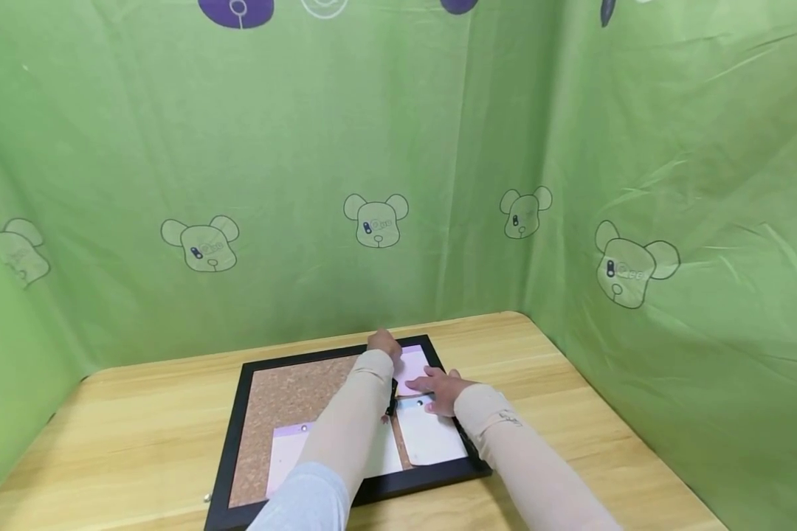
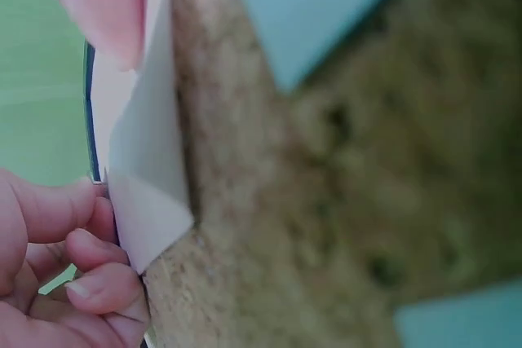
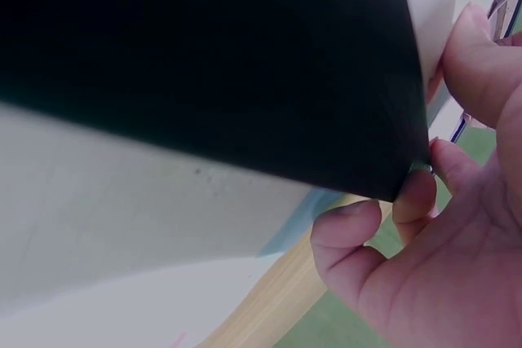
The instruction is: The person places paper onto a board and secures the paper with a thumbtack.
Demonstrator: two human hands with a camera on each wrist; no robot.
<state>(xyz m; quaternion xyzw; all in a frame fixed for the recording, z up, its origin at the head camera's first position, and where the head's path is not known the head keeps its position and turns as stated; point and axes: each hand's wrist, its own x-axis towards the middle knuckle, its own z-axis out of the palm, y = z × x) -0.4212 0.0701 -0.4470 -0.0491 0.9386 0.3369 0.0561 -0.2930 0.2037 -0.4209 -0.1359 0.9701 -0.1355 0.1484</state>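
Observation:
A black-framed cork board (image 1: 292, 391) lies on the table. At its far right corner is a lilac note (image 1: 412, 369). My left hand (image 1: 384, 345) is bent over the note's far edge; in the left wrist view its thumb and forefinger pinch a tiny pin (image 2: 103, 187), mostly covered by the fingertips. The note's near corner curls up off the cork there. My right hand (image 1: 441, 391) rests on the note with fingers spread out, its thumb by a blue-topped white note (image 1: 432, 435) pinned just below.
Another lilac-topped note (image 1: 288, 450) is pinned at the board's near left, and a white note (image 1: 385, 453) beside it is partly behind my left forearm. A small silver pin (image 1: 207, 498) lies on the wooden table (image 1: 139, 428). Green curtains (image 1: 292, 147) hang around the table.

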